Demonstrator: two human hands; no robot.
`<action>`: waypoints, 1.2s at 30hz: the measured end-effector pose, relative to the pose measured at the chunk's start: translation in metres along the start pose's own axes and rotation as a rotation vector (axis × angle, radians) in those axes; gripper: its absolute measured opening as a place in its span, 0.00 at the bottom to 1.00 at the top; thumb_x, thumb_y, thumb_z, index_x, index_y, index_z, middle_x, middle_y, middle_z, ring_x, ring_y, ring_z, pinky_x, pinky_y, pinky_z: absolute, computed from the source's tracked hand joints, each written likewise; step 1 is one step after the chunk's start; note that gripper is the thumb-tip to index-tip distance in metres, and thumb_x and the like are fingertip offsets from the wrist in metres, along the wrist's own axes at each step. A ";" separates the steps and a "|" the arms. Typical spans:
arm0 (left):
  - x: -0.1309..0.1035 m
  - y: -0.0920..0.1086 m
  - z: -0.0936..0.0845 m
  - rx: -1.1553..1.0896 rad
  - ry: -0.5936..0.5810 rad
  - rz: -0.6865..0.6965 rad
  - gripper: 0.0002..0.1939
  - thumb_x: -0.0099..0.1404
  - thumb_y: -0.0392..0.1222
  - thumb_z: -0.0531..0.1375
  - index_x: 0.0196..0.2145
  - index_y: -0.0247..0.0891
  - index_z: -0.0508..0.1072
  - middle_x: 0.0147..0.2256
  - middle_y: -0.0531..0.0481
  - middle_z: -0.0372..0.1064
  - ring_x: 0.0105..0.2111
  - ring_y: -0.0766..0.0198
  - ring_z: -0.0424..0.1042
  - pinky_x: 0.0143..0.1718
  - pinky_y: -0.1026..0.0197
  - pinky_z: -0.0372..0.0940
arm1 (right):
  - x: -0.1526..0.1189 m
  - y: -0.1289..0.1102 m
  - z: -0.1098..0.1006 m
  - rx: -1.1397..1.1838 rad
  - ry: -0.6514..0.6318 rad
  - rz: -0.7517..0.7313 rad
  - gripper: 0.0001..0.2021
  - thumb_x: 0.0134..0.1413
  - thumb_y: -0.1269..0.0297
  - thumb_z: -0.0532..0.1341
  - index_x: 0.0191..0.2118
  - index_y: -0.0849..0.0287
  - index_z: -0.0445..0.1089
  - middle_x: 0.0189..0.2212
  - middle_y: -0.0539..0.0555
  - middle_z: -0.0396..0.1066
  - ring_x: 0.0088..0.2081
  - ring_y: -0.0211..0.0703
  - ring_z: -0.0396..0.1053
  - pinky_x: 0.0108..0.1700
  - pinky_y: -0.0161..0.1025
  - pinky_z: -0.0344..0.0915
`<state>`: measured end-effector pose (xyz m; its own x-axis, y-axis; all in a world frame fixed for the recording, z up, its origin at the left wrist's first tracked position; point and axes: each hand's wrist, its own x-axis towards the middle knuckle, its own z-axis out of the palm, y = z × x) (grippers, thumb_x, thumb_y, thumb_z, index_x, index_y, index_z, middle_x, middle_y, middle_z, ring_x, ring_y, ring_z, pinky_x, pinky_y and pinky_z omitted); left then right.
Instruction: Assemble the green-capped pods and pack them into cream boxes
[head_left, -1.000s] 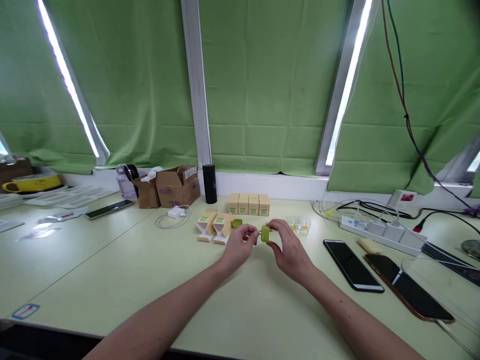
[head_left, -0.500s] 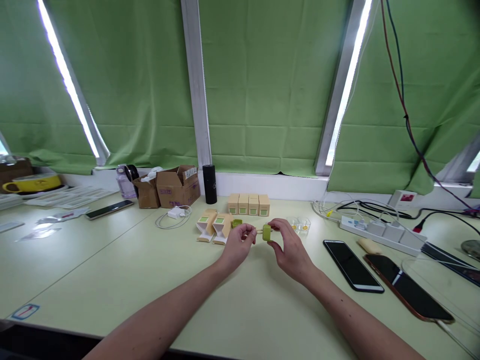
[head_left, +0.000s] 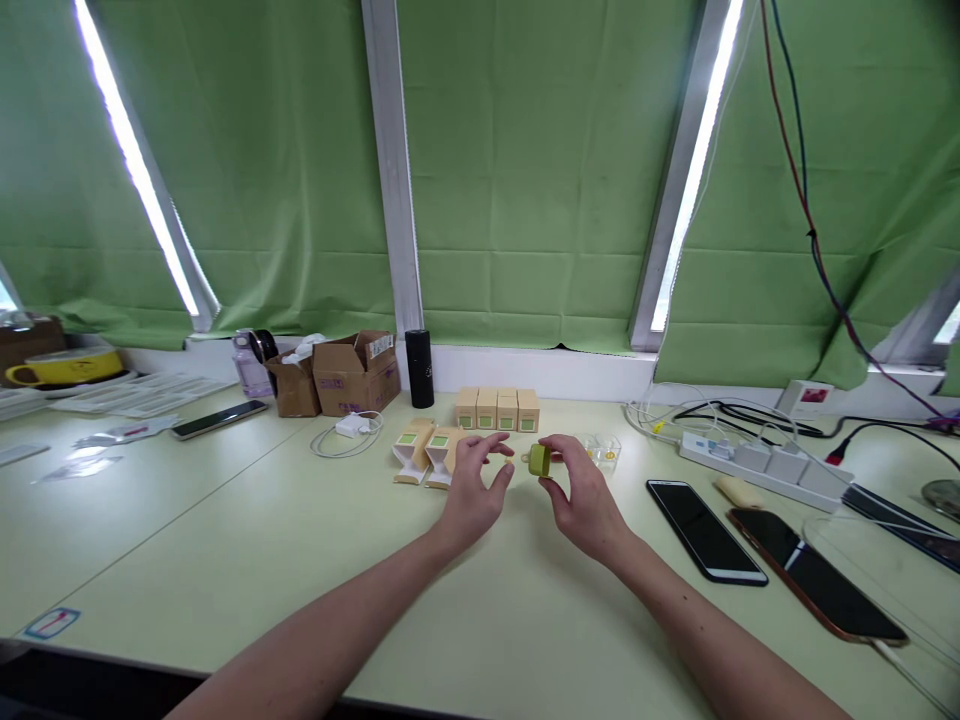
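Note:
Between the thumb and fingers of my right hand (head_left: 586, 498) is a small green case (head_left: 539, 460), with a small loop on its left side. My left hand (head_left: 477, 488) is just left of it, thumb and fingers apart. A tiny yellowish piece (head_left: 509, 460) shows near the left fingertips; whether they touch it cannot be made out. Two opened small cardboard boxes (head_left: 412, 452) lie left of my left hand. Several closed small boxes (head_left: 497, 408) stand in a row behind my hands. Clear plastic holders (head_left: 607, 452) with yellow spots sit behind my right hand.
Two phones (head_left: 705, 530) (head_left: 814, 575) and a white power strip (head_left: 765, 468) with cables are at the right. Farther left stand a black cylinder (head_left: 419, 369), brown cartons (head_left: 357, 374) and a white charger (head_left: 352, 426). Another phone (head_left: 219, 419) lies at the left.
My left fingers have spread and come off the green case's loop. The case has turned slightly in my right hand. The green item behind my left hand is now hidden.

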<state>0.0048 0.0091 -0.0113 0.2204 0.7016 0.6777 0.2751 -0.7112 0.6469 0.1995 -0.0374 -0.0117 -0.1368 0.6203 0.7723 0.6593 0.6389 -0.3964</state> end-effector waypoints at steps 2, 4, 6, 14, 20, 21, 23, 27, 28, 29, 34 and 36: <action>-0.002 0.004 -0.001 0.061 -0.015 0.145 0.24 0.68 0.36 0.61 0.61 0.43 0.67 0.51 0.41 0.74 0.57 0.50 0.63 0.56 0.45 0.65 | -0.001 -0.001 0.000 -0.005 -0.019 -0.037 0.25 0.61 0.76 0.56 0.63 0.52 0.60 0.55 0.62 0.65 0.55 0.56 0.70 0.54 0.57 0.75; -0.003 0.008 -0.002 0.113 -0.039 0.273 0.27 0.67 0.34 0.62 0.63 0.43 0.64 0.55 0.41 0.71 0.58 0.49 0.61 0.58 0.42 0.64 | -0.001 -0.003 0.000 -0.011 -0.037 -0.081 0.28 0.63 0.76 0.55 0.66 0.51 0.57 0.55 0.63 0.63 0.56 0.56 0.69 0.54 0.57 0.75; -0.003 0.010 -0.002 0.146 -0.052 0.360 0.28 0.67 0.34 0.62 0.63 0.43 0.64 0.57 0.40 0.70 0.58 0.48 0.62 0.58 0.41 0.63 | -0.002 -0.005 0.000 -0.021 -0.056 -0.127 0.30 0.64 0.77 0.54 0.69 0.50 0.54 0.55 0.64 0.63 0.56 0.56 0.69 0.54 0.57 0.75; 0.000 0.005 -0.003 0.137 -0.012 0.374 0.21 0.69 0.37 0.63 0.58 0.43 0.71 0.51 0.41 0.75 0.56 0.47 0.64 0.57 0.39 0.65 | 0.000 -0.009 0.000 -0.010 0.012 -0.200 0.23 0.66 0.76 0.54 0.63 0.53 0.55 0.53 0.63 0.68 0.58 0.56 0.69 0.56 0.58 0.74; 0.000 0.004 -0.002 0.098 -0.013 0.329 0.22 0.67 0.37 0.65 0.58 0.43 0.71 0.50 0.41 0.75 0.56 0.46 0.65 0.57 0.38 0.65 | 0.000 -0.007 0.001 -0.090 -0.013 -0.233 0.16 0.68 0.75 0.53 0.57 0.53 0.60 0.55 0.65 0.67 0.60 0.56 0.68 0.55 0.56 0.75; 0.000 0.004 -0.002 0.097 -0.013 0.323 0.22 0.67 0.37 0.65 0.58 0.43 0.72 0.50 0.41 0.75 0.56 0.47 0.65 0.57 0.39 0.65 | 0.000 -0.007 0.001 -0.097 -0.018 -0.233 0.16 0.68 0.75 0.53 0.57 0.53 0.61 0.55 0.65 0.67 0.60 0.56 0.68 0.55 0.56 0.75; -0.001 0.004 -0.002 0.096 -0.009 0.319 0.21 0.68 0.37 0.65 0.57 0.44 0.72 0.50 0.42 0.75 0.56 0.47 0.64 0.56 0.40 0.66 | 0.000 -0.007 0.000 -0.104 -0.023 -0.235 0.15 0.68 0.75 0.53 0.56 0.53 0.62 0.55 0.64 0.67 0.59 0.55 0.69 0.55 0.55 0.75; -0.001 0.004 -0.002 0.100 -0.001 0.329 0.19 0.69 0.37 0.64 0.57 0.44 0.73 0.49 0.41 0.75 0.55 0.48 0.65 0.56 0.39 0.65 | 0.000 -0.008 0.000 -0.114 -0.018 -0.244 0.17 0.68 0.76 0.53 0.58 0.53 0.63 0.55 0.65 0.67 0.59 0.56 0.69 0.53 0.54 0.77; -0.001 0.004 -0.002 0.104 0.003 0.335 0.19 0.69 0.37 0.64 0.57 0.44 0.73 0.49 0.41 0.75 0.55 0.48 0.65 0.56 0.39 0.65 | 0.000 -0.008 0.000 -0.116 -0.020 -0.246 0.17 0.68 0.76 0.53 0.58 0.53 0.63 0.55 0.65 0.67 0.59 0.56 0.70 0.52 0.54 0.77; -0.001 0.004 -0.002 0.108 0.005 0.340 0.19 0.69 0.37 0.64 0.57 0.44 0.73 0.49 0.41 0.75 0.55 0.48 0.65 0.56 0.39 0.65 | 0.000 -0.008 0.000 -0.118 -0.023 -0.248 0.17 0.68 0.76 0.53 0.58 0.53 0.64 0.55 0.65 0.67 0.59 0.56 0.70 0.51 0.53 0.77; -0.001 0.005 -0.002 0.124 0.017 0.360 0.20 0.69 0.36 0.63 0.57 0.44 0.72 0.49 0.42 0.75 0.54 0.48 0.65 0.56 0.40 0.65 | 0.001 -0.010 0.000 -0.121 -0.015 -0.248 0.17 0.68 0.76 0.52 0.57 0.53 0.64 0.54 0.65 0.67 0.57 0.56 0.71 0.50 0.54 0.78; -0.002 0.005 -0.002 0.124 0.019 0.366 0.20 0.69 0.35 0.63 0.57 0.44 0.72 0.49 0.42 0.75 0.54 0.48 0.65 0.55 0.40 0.66 | 0.001 -0.011 0.000 -0.120 -0.017 -0.247 0.17 0.69 0.76 0.52 0.57 0.53 0.65 0.54 0.65 0.67 0.56 0.56 0.71 0.50 0.54 0.78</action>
<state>0.0041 0.0040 -0.0087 0.3079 0.4007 0.8629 0.2925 -0.9029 0.3149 0.1922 -0.0434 -0.0066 -0.3159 0.4605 0.8295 0.6870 0.7141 -0.1348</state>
